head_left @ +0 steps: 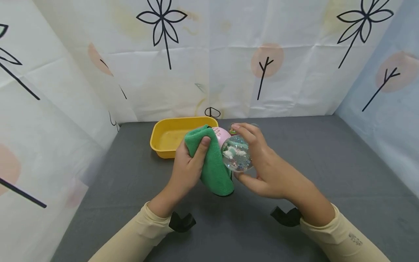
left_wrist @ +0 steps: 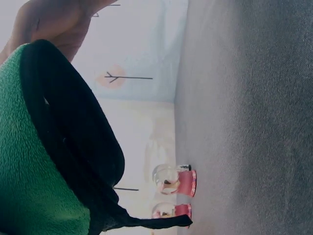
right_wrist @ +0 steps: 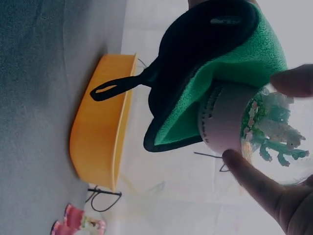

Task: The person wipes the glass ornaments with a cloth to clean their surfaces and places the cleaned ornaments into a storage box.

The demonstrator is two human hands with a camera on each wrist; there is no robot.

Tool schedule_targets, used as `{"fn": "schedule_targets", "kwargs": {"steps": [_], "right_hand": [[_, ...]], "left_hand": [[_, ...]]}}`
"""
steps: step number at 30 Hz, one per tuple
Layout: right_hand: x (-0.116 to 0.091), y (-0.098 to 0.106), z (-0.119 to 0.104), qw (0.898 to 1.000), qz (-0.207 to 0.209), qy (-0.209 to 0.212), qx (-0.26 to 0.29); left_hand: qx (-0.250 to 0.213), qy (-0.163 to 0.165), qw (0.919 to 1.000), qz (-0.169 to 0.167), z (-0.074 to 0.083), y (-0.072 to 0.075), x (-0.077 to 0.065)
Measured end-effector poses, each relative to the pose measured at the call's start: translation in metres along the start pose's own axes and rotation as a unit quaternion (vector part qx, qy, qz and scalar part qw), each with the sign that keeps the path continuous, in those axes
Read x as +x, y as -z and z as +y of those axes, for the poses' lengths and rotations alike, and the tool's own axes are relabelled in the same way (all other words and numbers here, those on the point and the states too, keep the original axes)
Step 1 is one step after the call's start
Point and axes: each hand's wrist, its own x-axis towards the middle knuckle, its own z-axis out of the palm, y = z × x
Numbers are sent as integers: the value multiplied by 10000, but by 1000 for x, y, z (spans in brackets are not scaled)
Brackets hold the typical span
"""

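A green cloth [head_left: 216, 171] with a black underside and a hanging loop is bunched in my left hand [head_left: 188, 163], the thumb pressed over it. My right hand [head_left: 273, 171] grips a clear snow globe [head_left: 236, 155] with white and green figures inside, thumb and fingers around the ball. Tilted over in the air, the globe has its pale pink base [right_wrist: 222, 115] toward the cloth. In the right wrist view, the cloth folds against that base. The left wrist view shows mostly the cloth's black side [left_wrist: 73, 112].
A yellow basin [head_left: 163, 153] stands on the grey tabletop [head_left: 131, 182] behind my left hand. Two more snow globes with pinkish-red bases [left_wrist: 187, 183] stand farther back, partly hidden in the head view by my right hand. Patterned sheets [head_left: 212, 80] enclose the table's back and sides.
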Motion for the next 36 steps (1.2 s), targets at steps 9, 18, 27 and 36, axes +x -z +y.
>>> {"fn": "schedule_targets", "kwargs": {"steps": [9, 18, 27, 36], "right_hand": [[-1, -4, -4, 9968, 341, -635, 357], [0, -6, -6, 9982, 483, -304, -186], [2, -3, -2, 9984, 371, 426, -26], [2, 4, 1, 9953, 619, 749, -1]], "left_hand": [[46, -50, 9995, 306, 6, -1, -3], [119, 54, 9996, 258, 6, -3, -3], [230, 8, 9995, 228, 9, 0, -2], [302, -109, 9993, 202, 9, 3, -2]]}}
